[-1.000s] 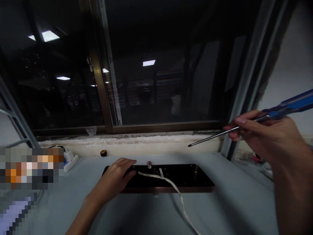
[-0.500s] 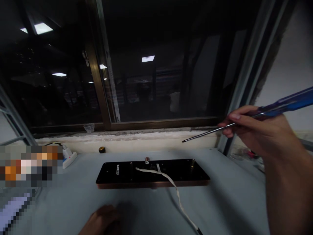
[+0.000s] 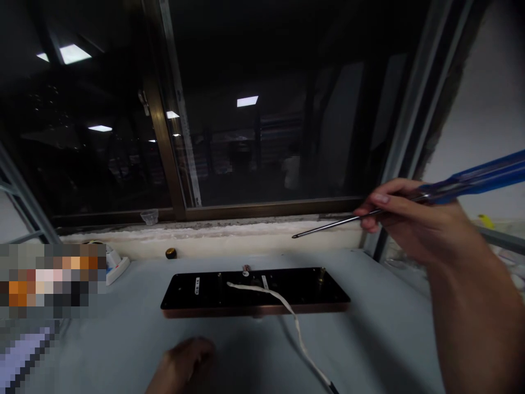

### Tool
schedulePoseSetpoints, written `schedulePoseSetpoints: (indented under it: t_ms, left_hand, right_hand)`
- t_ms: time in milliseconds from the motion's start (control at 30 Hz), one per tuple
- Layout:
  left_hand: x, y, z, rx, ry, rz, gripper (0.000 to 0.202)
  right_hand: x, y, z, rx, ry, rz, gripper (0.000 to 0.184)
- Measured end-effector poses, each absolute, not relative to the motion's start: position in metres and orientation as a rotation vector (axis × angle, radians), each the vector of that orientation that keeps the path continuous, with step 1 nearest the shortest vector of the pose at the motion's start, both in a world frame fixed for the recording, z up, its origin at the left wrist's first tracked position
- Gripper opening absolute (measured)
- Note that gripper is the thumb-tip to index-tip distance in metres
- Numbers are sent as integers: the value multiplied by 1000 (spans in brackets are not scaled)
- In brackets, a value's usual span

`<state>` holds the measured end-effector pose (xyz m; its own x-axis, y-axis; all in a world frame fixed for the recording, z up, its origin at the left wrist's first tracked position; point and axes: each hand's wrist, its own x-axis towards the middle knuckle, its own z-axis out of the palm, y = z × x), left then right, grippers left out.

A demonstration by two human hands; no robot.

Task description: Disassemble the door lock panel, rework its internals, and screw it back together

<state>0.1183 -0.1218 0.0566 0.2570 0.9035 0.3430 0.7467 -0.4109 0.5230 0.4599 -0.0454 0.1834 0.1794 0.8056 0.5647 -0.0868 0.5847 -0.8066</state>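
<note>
In my right hand [image 3: 404, 213] is a screwdriver [image 3: 328, 225], its blue handle lying back over the hand and its metal shaft pinched between thumb and fingers. The tip points left, above and apart from a long black panel [image 3: 246, 298] with a copper-coloured edge. This panel lies flat, showing small white labels, a brass post [image 3: 322, 275] near its right end and a white sleeved cable [image 3: 301, 339] running off toward me. My left hand [image 3: 186, 358] is low in front of the panel, fingers curled together; whatever they may hold is hidden in shadow.
A black and brass round knob [image 3: 171, 253] sits behind the panel on the pale blue table [image 3: 123, 334]. Over it, a small clear plastic cup [image 3: 150, 216] rests on the window ledge. At the left are a white power strip [image 3: 118, 269] and blurred-out items.
My right hand with the screwdriver has shifted left and slightly down in view. My left hand has moved a little to the right. The panel stays in place.
</note>
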Motion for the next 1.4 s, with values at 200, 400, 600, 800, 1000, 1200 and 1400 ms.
schedulePoseSetpoints:
  t_ms: [200,400,600,800,1000,1200,1400]
  left_hand:
    - [168,-104,159,1744,1253,1306,11]
    - [201,-79,197,1726,887,1665,6]
    - [221,-72,195,1546,796,1797,8]
    - [217,-60,191,1481,739,1739,8]
    - [207,-45,190,1452,698,1498,14]
    - [210,-37,183,1549,703,1323,25]
    - [203,-26,176,2073,892,1076,53]
  right_hand:
    - [433,-56,194,-583,-1240,777,25]
    - [423,-74,203,-439,-1216,705,25]
    - [421,-81,207,-453,-1220,594,25]
    - [421,-76,203,-395,-1365,549,14]
    - [418,-80,198,-449,-1495,410,11]
    - [411,-79,201,-612,-1369,286,19]
    - [423,-61,199,-771,-1201,367,19]
